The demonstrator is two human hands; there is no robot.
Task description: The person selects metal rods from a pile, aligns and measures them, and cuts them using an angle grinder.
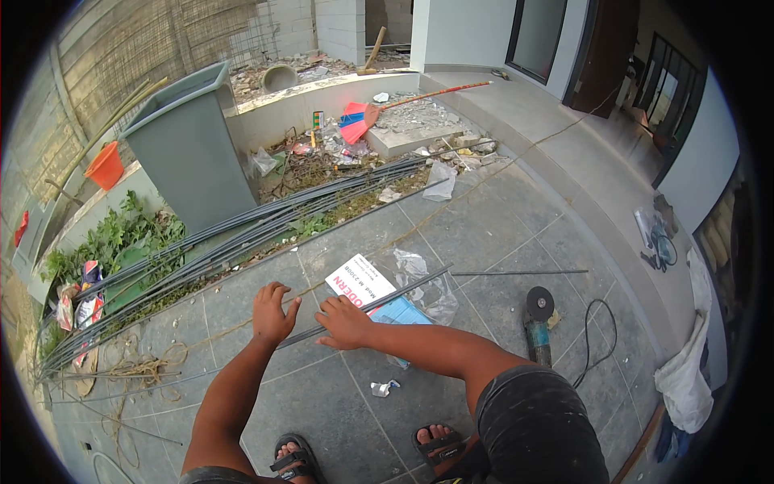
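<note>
A short length of steel rods (419, 282) lies slantwise over a white and blue cardboard box (361, 279) on the tiled floor. My right hand (347, 323) is closed around the rods beside the box, thumb on the near side and fingers on the far side. My left hand (274, 313) is just left of it, above the rods' lower left end, with thumb and fingers apart and nothing seen in them. Clear plastic wrapping (435, 298) lies beside the box. At the right, an angle grinder (538, 327) rests on the tiles, disc upward, its black cord looped alongside.
A long bundle of steel bars (266, 216) runs along the planting bed, past a tall grey bin (189, 149). Another single rod (520, 273) lies near the grinder. Tangled rope (129, 375) is at left. A red broom (361, 121) lies on rubble. A step (588, 153) borders the right side.
</note>
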